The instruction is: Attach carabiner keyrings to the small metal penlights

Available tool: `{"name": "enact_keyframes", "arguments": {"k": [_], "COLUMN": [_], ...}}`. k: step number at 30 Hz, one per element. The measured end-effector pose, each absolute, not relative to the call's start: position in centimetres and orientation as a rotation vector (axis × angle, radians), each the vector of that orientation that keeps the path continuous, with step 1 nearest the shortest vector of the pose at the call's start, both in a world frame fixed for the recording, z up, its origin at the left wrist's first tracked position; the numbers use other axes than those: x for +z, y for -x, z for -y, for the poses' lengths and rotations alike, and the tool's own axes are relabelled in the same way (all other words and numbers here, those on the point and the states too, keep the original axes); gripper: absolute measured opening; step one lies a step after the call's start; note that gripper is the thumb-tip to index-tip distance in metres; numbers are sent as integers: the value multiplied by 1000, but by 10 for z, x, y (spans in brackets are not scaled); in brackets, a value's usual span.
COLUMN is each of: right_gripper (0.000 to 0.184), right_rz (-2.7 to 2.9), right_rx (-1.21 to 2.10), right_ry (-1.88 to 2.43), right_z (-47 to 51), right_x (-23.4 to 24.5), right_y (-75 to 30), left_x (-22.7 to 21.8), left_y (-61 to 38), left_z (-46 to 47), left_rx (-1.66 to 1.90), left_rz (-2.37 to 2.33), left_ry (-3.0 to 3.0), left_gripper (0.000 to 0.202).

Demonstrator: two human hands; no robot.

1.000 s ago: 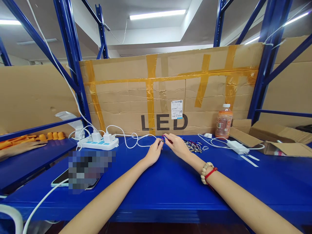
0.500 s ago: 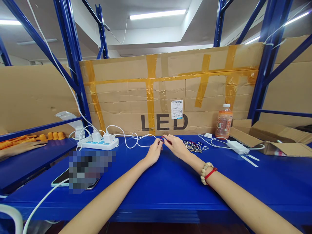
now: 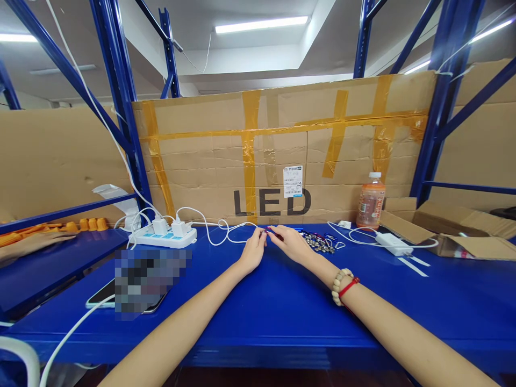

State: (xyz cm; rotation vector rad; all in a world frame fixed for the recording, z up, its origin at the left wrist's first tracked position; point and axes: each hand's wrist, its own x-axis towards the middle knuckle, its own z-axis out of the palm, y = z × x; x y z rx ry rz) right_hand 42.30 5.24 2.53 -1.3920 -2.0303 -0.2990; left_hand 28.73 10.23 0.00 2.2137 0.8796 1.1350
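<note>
We hold a small purplish clip (image 3: 268,230) between our left hand (image 3: 253,250) and right hand (image 3: 292,243), both pinched narrow around it, above the far middle of the blue worktop (image 3: 274,306). Just right of our right hand lies a pile of small carabiners (image 3: 320,242).

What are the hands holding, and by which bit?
A small purple-blue thing, pinched between the left hand and right hand. It's too small and covered to tell which part.
</note>
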Motion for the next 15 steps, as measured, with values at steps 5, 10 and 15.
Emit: {"name": "enact_keyframes", "arguments": {"k": [5,10,15], "right_gripper": [30,26,26], "right_rz": [2039,2157,2183], "right_rx": [-296,-275,-250], "right_ry": [1481,1578,1612], "right_z": [-50,-49,-52], "right_x": [25,21,17], "right_y": [-423,-424,-427], "left_x": [2,3,3], "left_y": [-284,-279,-278], "left_z": [-102,-103,-104], "left_rx": [1110,974,785], "left_rz": [-997,-1082,-1225], "left_ry": [-2293,-2558,-2704], "left_gripper": [19,20,24]}}
